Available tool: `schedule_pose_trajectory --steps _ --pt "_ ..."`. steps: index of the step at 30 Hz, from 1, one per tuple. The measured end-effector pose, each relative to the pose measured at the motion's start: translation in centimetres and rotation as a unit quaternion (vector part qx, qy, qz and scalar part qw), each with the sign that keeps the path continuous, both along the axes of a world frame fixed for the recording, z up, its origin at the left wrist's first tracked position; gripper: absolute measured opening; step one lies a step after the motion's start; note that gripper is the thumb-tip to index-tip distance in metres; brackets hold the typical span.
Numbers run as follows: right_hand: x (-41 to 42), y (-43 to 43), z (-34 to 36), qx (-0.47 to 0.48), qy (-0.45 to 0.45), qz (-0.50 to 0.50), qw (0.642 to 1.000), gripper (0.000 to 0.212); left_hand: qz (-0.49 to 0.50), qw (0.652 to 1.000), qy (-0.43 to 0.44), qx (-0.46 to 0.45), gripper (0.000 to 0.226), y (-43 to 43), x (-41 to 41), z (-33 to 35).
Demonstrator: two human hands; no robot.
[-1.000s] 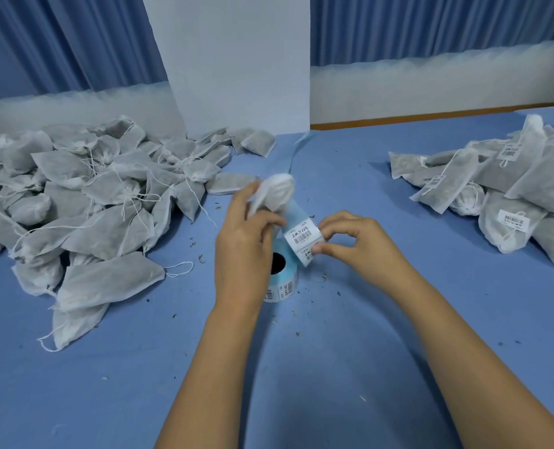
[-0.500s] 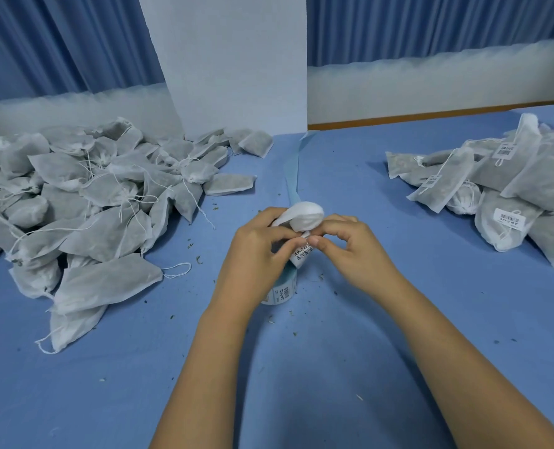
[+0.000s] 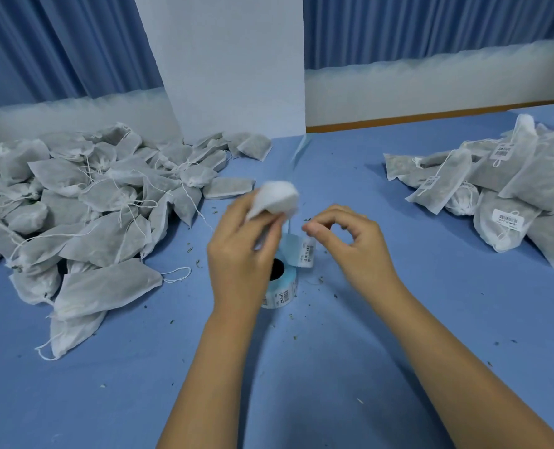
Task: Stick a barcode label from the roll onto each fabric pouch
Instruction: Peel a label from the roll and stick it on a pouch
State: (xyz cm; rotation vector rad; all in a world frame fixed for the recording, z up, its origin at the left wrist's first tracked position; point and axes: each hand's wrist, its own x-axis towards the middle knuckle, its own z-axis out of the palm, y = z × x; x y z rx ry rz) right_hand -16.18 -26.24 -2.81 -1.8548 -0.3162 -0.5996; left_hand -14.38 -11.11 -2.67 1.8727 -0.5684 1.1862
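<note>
Plainly mid-job: a smaller heap of labelled pouches [image 3: 512,189] lies at the right of the blue table [image 3: 366,351] and a far larger unlabelled heap [image 3: 91,205] at the left — each pouch shows dark filling through its fabric. The left hand [image 3: 243,254] grips one white pouch [image 3: 277,199] above the label roll [image 3: 279,293]. The right hand [image 3: 356,244] curls thumb and forefinger tip to tip just above a loose label [image 3: 306,254] — whether it pinches it, I cannot tell.

blue table [image 3: 107,400] | white panel [image 3: 230,59] | blue curtains [image 3: 58,43] | scattered flecks [image 3: 360,401]
</note>
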Motion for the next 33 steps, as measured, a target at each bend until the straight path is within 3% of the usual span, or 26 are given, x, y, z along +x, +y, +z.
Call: schedule_pose_trajectory --steps 3,7,9,11,14,16,18,20,23,27,33 --pt "-0.3 0.5 0.1 0.101 0.054 0.056 0.992 0.027 -0.037 0.996 -0.033 0.075 0.018 -0.9 0.1 -0.7" --pt "-0.4 0.5 0.2 0.157 0.089 0.085 0.980 0.031 -0.049 0.995 -0.006 0.089 0.018 -0.9 0.1 -0.8" --pt "-0.3 0.2 0.2 0.190 0.111 0.086 0.972 0.036 -0.071 0.995 0.052 0.056 0.022 -0.8 -0.2 -0.4" --pt "-0.1 -0.5 0.4 0.221 0.133 0.051 0.965 0.027 -0.090 0.989 0.112 -0.032 0.024 -0.5 -0.5 0.4" --pt "0.3 -1.7 0.7 0.241 0.124 0.000 0.963 0.019 -0.115 0.969 0.164 -0.145 0.012 0.4 -0.6 1.1" --pt "0.1 -1.7 0.9 0.245 0.097 -0.015 0.964 0.020 -0.136 0.958 0.194 -0.160 0.023 0.6 -0.5 1.1" --pt "-0.2 -1.3 1.1 0.250 0.064 -0.006 0.966 0.035 -0.157 0.949 0.227 -0.153 0.029 0.3 -0.5 1.1" --pt "-0.4 -0.8 1.1 0.236 0.023 0.017 0.971 0.037 -0.175 0.941 0.250 -0.145 0.035 0.0 -0.5 1.0" --pt "-0.8 0.0 1.0 0.173 -0.016 0.033 0.984 0.021 -0.198 0.934 0.272 -0.123 0.048 -0.4 -0.4 0.9" --pt "-1.0 0.8 0.8 0.097 -0.032 0.002 0.995 0.011 -0.198 0.938 0.274 -0.083 0.043 -1.0 -0.8 0.7" --pt "-0.7 1.0 0.2 0.021 -0.017 -0.069 0.997 0.016 -0.214 0.943 0.252 -0.030 0.055 -1.2 -1.0 0.5"
